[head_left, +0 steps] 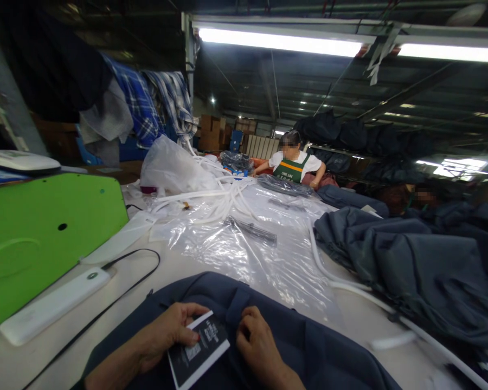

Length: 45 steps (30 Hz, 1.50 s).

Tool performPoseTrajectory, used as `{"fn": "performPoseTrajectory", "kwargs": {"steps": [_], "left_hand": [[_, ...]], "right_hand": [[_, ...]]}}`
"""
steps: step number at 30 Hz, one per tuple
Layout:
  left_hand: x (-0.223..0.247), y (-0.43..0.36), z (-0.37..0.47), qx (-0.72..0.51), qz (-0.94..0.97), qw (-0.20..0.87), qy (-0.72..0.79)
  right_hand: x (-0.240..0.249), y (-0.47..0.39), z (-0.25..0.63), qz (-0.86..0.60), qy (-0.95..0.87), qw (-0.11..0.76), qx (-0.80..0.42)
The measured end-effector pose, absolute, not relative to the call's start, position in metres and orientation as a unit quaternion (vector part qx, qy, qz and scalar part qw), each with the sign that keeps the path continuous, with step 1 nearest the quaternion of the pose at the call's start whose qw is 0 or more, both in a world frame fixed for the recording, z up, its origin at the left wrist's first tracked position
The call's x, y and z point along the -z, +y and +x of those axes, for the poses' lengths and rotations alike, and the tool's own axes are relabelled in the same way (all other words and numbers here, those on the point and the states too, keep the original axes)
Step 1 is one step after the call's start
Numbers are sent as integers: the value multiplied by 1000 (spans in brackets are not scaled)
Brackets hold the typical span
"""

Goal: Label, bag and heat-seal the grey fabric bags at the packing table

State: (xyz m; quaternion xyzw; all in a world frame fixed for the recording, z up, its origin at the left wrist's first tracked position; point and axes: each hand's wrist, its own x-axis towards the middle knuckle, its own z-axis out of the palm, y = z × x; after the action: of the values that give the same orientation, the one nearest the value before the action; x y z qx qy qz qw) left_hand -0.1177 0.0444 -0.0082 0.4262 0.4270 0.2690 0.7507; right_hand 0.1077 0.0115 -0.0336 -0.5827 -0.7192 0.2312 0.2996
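Observation:
My left hand (173,330) pinches a black-and-white printed card (205,346) between thumb and fingers. White lettering and a pale square mark its dark face. Under both hands spreads a dark navy fabric item, perhaps a bag (296,327), with a strap (239,303) running across it. Beside the card, my right hand (258,338) has its fingers curled in on the strap's edge. Whether its fingertips grip the strap or something small is hidden. Past the fabric lies clear plastic sheeting (244,260) on the pale table.
A green machine panel (52,227) stands at left, with a white elongated device (57,306) and a black cord (106,309) near it. White tubing (223,203) is heaped ahead. Dark fabric (410,265) is piled at right. A co-worker in a green apron (295,168) is across the table.

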Motion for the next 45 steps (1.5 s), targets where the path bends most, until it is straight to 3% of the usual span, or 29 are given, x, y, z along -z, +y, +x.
{"fn": "performPoseTrajectory", "kwargs": {"steps": [3,5,10,13,16,21,25,30,39,45], "left_hand": [[-3,41,-116,-256,495,693,457],[-19,37,-112,-246,589,616,462],[-61,20,-85,-65,805,221,546],[-40,3,-62,5,874,40,483],[17,-12,-44,-30,900,-43,432],[72,-23,-31,-18,899,-7,437],[51,-13,-46,25,910,79,407],[12,15,-81,-57,833,236,496],[9,21,-68,-15,803,268,532],[-23,23,-61,44,842,205,497]], "right_hand": [[30,-4,113,-600,-690,287,-285],[30,-15,112,-604,-692,234,-318],[24,-27,104,-650,-712,71,-256],[3,-24,108,-667,-693,107,-253],[-18,-22,114,-667,-669,156,-289],[-15,-32,111,-649,-662,165,-336],[23,-49,102,-672,-677,139,-267],[62,-59,91,-688,-688,163,-164],[73,-52,77,-691,-696,107,-166],[89,-51,55,-720,-685,91,-58]]}}
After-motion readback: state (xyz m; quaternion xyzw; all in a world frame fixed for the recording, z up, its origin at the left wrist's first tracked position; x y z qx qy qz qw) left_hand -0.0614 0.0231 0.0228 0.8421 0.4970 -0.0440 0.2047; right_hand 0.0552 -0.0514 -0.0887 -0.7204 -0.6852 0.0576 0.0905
